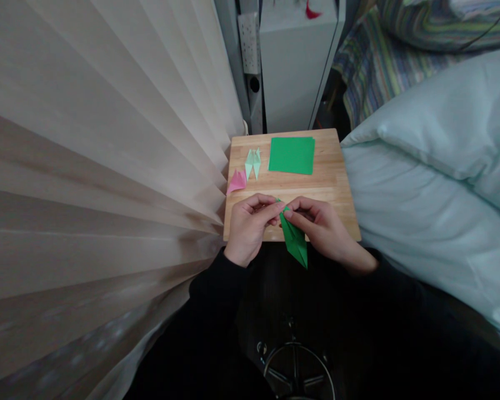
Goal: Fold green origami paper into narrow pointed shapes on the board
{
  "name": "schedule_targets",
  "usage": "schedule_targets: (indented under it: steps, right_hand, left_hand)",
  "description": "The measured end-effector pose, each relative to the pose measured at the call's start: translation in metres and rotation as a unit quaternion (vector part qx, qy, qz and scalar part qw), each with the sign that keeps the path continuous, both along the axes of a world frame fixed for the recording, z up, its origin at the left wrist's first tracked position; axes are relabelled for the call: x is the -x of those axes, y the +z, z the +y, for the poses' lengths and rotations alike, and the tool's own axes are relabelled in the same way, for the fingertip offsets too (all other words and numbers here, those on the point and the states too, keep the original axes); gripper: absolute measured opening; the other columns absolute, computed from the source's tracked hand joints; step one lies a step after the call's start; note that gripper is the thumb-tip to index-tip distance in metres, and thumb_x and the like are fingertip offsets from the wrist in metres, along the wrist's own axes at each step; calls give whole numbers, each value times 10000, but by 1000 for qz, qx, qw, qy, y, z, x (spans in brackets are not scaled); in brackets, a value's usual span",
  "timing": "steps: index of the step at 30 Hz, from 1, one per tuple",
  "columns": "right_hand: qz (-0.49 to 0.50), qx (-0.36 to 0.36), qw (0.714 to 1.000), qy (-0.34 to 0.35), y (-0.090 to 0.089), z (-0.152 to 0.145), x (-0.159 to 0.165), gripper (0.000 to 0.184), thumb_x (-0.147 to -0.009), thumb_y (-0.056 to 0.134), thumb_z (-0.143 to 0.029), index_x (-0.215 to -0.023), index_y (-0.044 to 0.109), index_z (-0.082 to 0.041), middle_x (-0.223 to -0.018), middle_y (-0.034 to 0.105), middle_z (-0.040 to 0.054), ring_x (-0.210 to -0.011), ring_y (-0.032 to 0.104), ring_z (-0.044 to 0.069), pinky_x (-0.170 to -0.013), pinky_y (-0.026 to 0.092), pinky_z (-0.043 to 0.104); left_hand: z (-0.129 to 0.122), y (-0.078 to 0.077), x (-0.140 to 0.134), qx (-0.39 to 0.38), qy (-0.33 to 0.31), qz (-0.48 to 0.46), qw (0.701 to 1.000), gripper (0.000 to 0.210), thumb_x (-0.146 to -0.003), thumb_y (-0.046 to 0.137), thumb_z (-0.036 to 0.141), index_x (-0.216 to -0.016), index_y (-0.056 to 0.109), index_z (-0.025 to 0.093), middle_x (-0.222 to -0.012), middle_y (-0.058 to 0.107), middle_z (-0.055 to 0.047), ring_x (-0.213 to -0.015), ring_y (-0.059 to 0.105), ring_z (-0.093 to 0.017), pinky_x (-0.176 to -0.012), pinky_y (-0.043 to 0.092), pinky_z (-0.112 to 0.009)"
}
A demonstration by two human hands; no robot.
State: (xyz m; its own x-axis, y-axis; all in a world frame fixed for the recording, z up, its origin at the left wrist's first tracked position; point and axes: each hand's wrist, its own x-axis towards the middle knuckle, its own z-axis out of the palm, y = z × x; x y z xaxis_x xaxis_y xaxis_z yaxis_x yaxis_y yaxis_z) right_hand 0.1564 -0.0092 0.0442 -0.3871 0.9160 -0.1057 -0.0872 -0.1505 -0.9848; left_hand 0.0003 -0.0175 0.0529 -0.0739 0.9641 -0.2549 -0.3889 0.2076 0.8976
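Between my two hands is a green folded paper [295, 240], long and pointed, its lower tip aimed down toward me past the table's front edge. My left hand [253, 224] pinches its upper end between thumb and fingers. Right beside it, my right hand [320, 223] pinches the same end, thumb on top. The fingertips of both hands nearly meet there and hide part of the folds. Behind my left hand lie a pink folded paper piece [237, 181] and light green folded paper pieces [253, 163] with narrow points. A stack of green paper sheets [291, 155] rests farther back.
The small wooden table [331, 189] carries the papers. A pleated curtain [150, 139] hangs close along its left side. Pale bedding [420, 161] borders the right. Beyond the far edge stands a light grey cabinet [298, 72]. A round metal chair base [294, 347] is on the dark floor below.
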Motion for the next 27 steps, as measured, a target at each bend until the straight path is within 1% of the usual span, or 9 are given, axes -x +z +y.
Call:
schedule_targets:
  steps: [4, 8, 10, 12, 14, 16, 20, 25, 27]
  right_hand:
    - [-4, 14, 1000, 20, -2, -2, 1, 399, -845, 750, -557, -788, 615, -186, -690, 569, -24, -599, 450, 97, -541, 388, 249]
    - [0, 29, 999, 16, -7, -4, 4, 379, -841, 751, -539, -790, 616, -189, -673, 551, -32, -583, 449, 97, -537, 385, 254]
    - [0, 28, 1000, -3, -9, -3, 5, 360, -835, 755, -525, -800, 636, -187, -681, 566, -25, -597, 469, 105, -548, 392, 261]
    - [-4, 21, 1000, -21, -10, -2, 4, 343, -835, 755, -513, -807, 656, -186, -701, 595, -12, -624, 500, 117, -573, 409, 270]
    - [-5, 14, 1000, -23, -10, 0, 2, 327, -850, 745, -502, -815, 669, -186, -734, 632, 6, -662, 536, 129, -614, 432, 281]
    - [-7, 7, 1000, -13, -9, 0, 1, 322, -874, 724, -498, -816, 673, -186, -748, 647, 15, -674, 540, 133, -626, 435, 286]
    - [-17, -5, 1000, -12, -9, -1, 1, 342, -903, 696, -513, -799, 666, -189, -681, 578, -9, -618, 467, 122, -560, 381, 276]
    - [2, -4, 1000, -12, -10, -2, 3, 313, -890, 725, -487, -820, 647, -193, -747, 628, 9, -676, 520, 134, -604, 411, 282]
    - [-1, -9, 1000, -5, -10, -2, 3, 298, -903, 713, -472, -821, 637, -196, -737, 614, 4, -684, 523, 138, -604, 403, 285]
  left_hand:
    - [5, 3, 8, 6, 22, -24, 999, 181, -649, 881, 219, -694, 723, 144, -580, 621, 34, -519, 539, -38, -505, 423, -145]
    - [8, 6, 17, -9, 42, -7, 999, 188, -686, 876, 255, -732, 730, 146, -645, 633, 24, -563, 547, -38, -516, 425, -134]
    - [7, 7, 17, -7, 23, 14, 1000, 221, -732, 857, 331, -749, 732, 150, -703, 660, 5, -585, 564, -49, -514, 433, -146]
    - [4, 5, 15, -3, -23, 44, 999, 254, -747, 851, 375, -769, 740, 148, -706, 670, -8, -590, 576, -66, -512, 444, -165]
    - [2, 3, 12, -2, -67, 69, 995, 260, -716, 878, 358, -793, 747, 147, -650, 657, -1, -570, 575, -81, -506, 449, -183]
    - [2, 1, 9, -6, -86, 80, 993, 261, -688, 898, 330, -794, 747, 145, -594, 637, 13, -533, 557, -81, -497, 447, -193]
    - [3, -1, 9, -18, -73, 85, 994, 235, -682, 897, 307, -733, 736, 143, -556, 619, 25, -492, 516, -62, -485, 430, -188]
    - [3, -1, 9, -16, -58, 101, 993, 217, -680, 885, 293, -673, 722, 148, -548, 617, 24, -487, 503, -58, -488, 425, -192]
    - [2, -1, 8, -15, -55, 108, 993, 205, -686, 871, 277, -657, 711, 151, -537, 608, 28, -484, 500, -58, -491, 425, -194]
